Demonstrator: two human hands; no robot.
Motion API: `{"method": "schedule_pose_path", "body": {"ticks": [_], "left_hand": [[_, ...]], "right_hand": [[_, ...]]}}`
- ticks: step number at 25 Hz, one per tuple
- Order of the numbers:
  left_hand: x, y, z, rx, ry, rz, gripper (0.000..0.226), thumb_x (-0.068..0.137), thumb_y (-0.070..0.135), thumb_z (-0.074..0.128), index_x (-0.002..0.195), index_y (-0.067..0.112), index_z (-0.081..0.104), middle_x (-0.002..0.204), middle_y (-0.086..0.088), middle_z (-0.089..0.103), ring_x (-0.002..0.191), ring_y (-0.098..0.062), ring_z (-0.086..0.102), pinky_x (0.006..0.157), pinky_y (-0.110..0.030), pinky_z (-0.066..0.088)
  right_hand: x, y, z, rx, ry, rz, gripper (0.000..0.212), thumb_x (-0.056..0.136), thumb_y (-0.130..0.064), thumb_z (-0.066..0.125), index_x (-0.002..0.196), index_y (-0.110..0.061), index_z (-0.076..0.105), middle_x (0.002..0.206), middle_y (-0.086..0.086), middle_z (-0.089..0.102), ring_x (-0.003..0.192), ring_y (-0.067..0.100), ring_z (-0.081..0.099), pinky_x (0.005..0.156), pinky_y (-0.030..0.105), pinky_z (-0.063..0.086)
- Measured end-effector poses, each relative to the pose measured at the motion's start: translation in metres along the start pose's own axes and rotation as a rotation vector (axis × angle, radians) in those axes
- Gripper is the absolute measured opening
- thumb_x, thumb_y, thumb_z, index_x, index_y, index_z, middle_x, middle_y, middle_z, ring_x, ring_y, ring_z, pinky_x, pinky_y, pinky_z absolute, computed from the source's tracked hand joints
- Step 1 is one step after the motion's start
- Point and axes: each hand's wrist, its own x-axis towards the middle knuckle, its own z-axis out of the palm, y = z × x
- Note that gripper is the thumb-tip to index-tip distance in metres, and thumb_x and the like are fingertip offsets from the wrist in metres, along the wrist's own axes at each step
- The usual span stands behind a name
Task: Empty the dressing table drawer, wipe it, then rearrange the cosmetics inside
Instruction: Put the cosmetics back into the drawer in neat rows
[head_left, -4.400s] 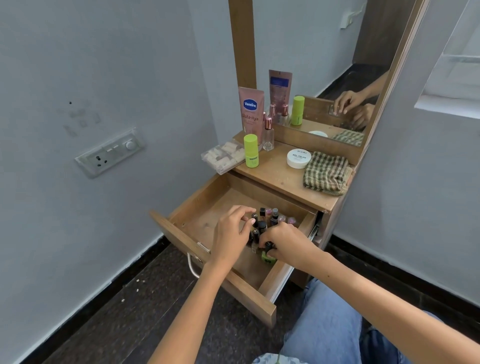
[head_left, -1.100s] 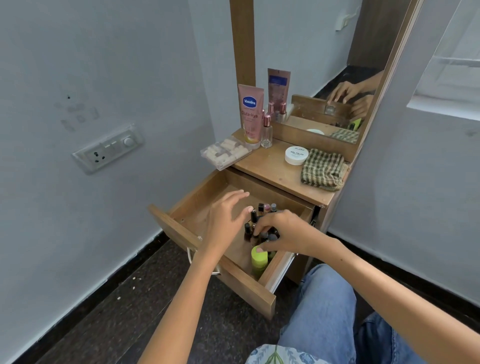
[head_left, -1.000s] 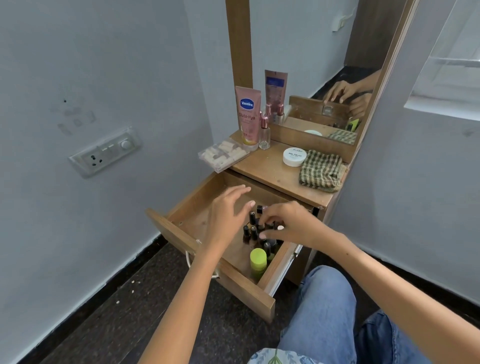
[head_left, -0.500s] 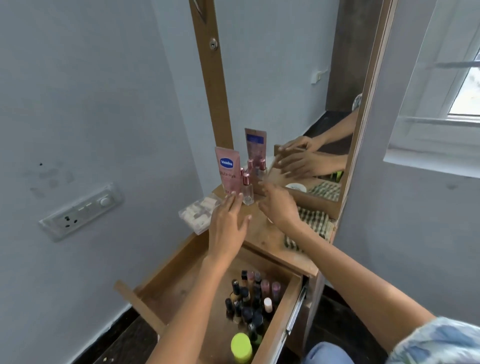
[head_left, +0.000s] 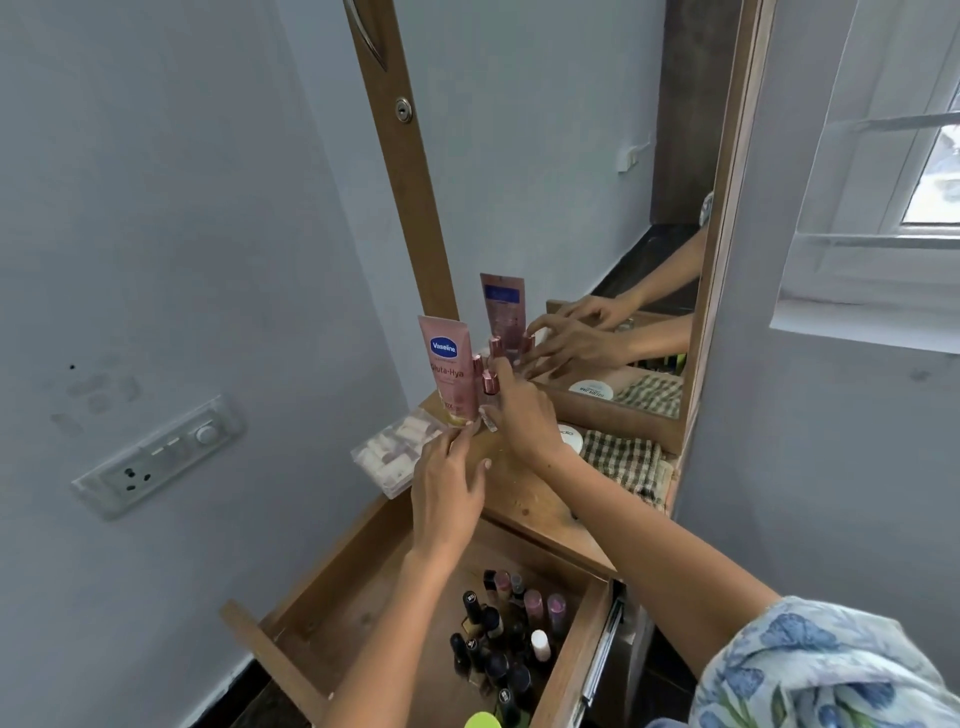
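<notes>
The wooden drawer (head_left: 566, 670) stands pulled out below the dressing table top (head_left: 524, 499). Several nail polish bottles (head_left: 498, 639) stand packed at its right side, with a green cap (head_left: 483, 721) at the frame's bottom edge. On the top, my right hand (head_left: 519, 415) curls its thumb and fingers round a small pink-capped bottle (head_left: 490, 383) beside the pink Vaseline tube (head_left: 451, 371). My left hand (head_left: 447, 488) hovers just below the tube with relaxed fingers, holding nothing, its fingertips near the tube's base.
A clear box of small white pieces (head_left: 392, 454) overhangs the top's left edge. A white jar (head_left: 570, 436) and a checked cloth (head_left: 626, 465) lie to the right. The mirror (head_left: 597, 208) rises behind. A wall socket (head_left: 156, 457) sits on the left wall.
Both hands left the drawer and rose to the table top. The right hand took hold of the small pink-capped bottle. The camera tilted up, and the green-capped bottle now stands in the drawer.
</notes>
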Motion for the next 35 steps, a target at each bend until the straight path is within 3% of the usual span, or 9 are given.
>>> {"method": "schedule_pose_path", "body": {"ticks": [5, 12, 17, 20, 23, 25, 27, 30, 35], "left_hand": [[-0.001, 0.0, 0.005, -0.04, 0.015, -0.037, 0.046, 0.091, 0.021, 0.061, 0.135, 0.016, 0.05, 0.132, -0.004, 0.054, 0.125, -0.019, 0.045, 0.103, -0.029, 0.035], [-0.004, 0.01, 0.004, -0.14, 0.134, -0.014, 0.054, 0.078, 0.009, 0.075, 0.129, 0.017, 0.057, 0.121, -0.002, 0.064, 0.11, -0.017, 0.062, 0.092, -0.028, 0.048], [-0.006, 0.026, 0.0, -0.262, 0.236, -0.109, 0.035, 0.079, 0.027, 0.075, 0.113, 0.017, 0.07, 0.098, 0.001, 0.074, 0.089, -0.014, 0.069, 0.071, -0.019, 0.049], [-0.005, 0.03, 0.0, -0.318, 0.241, -0.174, 0.03, 0.079, 0.031, 0.076, 0.106, 0.018, 0.071, 0.094, 0.005, 0.073, 0.085, -0.009, 0.066, 0.065, -0.009, 0.04], [-0.002, 0.03, 0.001, -0.32, 0.231, -0.246, 0.031, 0.075, 0.028, 0.079, 0.102, 0.016, 0.071, 0.091, 0.003, 0.073, 0.08, -0.007, 0.062, 0.063, -0.014, 0.041], [0.001, 0.027, 0.003, -0.317, 0.232, -0.284, 0.029, 0.073, 0.028, 0.08, 0.098, 0.017, 0.07, 0.089, 0.004, 0.073, 0.08, -0.009, 0.064, 0.066, -0.021, 0.047], [0.004, 0.022, 0.007, -0.327, 0.242, -0.309, 0.028, 0.072, 0.026, 0.081, 0.097, 0.019, 0.07, 0.088, 0.004, 0.073, 0.082, -0.011, 0.068, 0.071, -0.028, 0.055], [0.008, 0.013, 0.012, -0.319, 0.249, -0.327, 0.028, 0.072, 0.026, 0.081, 0.097, 0.018, 0.07, 0.086, 0.004, 0.074, 0.081, -0.01, 0.069, 0.072, -0.03, 0.057], [0.009, 0.009, 0.008, -0.329, 0.259, -0.335, 0.031, 0.069, 0.021, 0.083, 0.098, 0.015, 0.072, 0.083, 0.003, 0.074, 0.077, -0.006, 0.068, 0.071, -0.022, 0.053]], "right_hand": [[-0.003, -0.003, -0.003, 0.067, 0.055, 0.012, 0.032, 0.09, -0.014, 0.057, 0.117, -0.012, 0.04, 0.099, 0.015, 0.065, 0.089, 0.035, 0.066, 0.069, 0.037, 0.048], [-0.034, -0.002, -0.016, 0.382, 0.017, 0.002, 0.038, 0.08, -0.015, 0.069, 0.105, -0.026, 0.042, 0.083, 0.0, 0.067, 0.07, 0.018, 0.067, 0.068, 0.041, 0.058], [-0.049, 0.0, -0.037, 0.399, -0.065, -0.084, 0.041, 0.081, -0.008, 0.069, 0.112, -0.023, 0.046, 0.089, -0.002, 0.068, 0.077, 0.013, 0.068, 0.074, 0.036, 0.059], [-0.052, 0.003, -0.043, 0.421, -0.098, -0.112, 0.038, 0.084, -0.018, 0.07, 0.116, -0.02, 0.05, 0.095, -0.001, 0.068, 0.084, 0.012, 0.068, 0.078, 0.03, 0.058], [-0.045, 0.013, -0.037, 0.35, -0.06, -0.102, 0.031, 0.092, -0.034, 0.06, 0.118, -0.02, 0.053, 0.102, 0.001, 0.071, 0.091, 0.015, 0.068, 0.082, 0.034, 0.056], [-0.035, 0.02, -0.032, 0.172, -0.045, -0.102, 0.027, 0.094, -0.032, 0.055, 0.119, -0.021, 0.053, 0.108, 0.002, 0.068, 0.097, 0.02, 0.066, 0.082, 0.04, 0.054], [-0.023, 0.02, -0.028, 0.002, -0.114, -0.133, 0.032, 0.093, -0.022, 0.053, 0.126, -0.02, 0.052, 0.125, 0.002, 0.06, 0.109, 0.023, 0.061, 0.085, 0.039, 0.052], [-0.008, 0.015, -0.017, -0.162, -0.232, -0.179, 0.056, 0.092, -0.009, 0.051, 0.145, -0.017, 0.033, 0.156, -0.001, 0.026, 0.132, 0.025, 0.043, 0.097, 0.042, 0.046], [0.013, 0.01, -0.004, -0.206, -0.248, -0.194, 0.077, 0.09, -0.001, 0.054, 0.152, -0.013, 0.01, 0.161, 0.001, 0.0, 0.139, 0.029, 0.034, 0.098, 0.045, 0.048]]}}
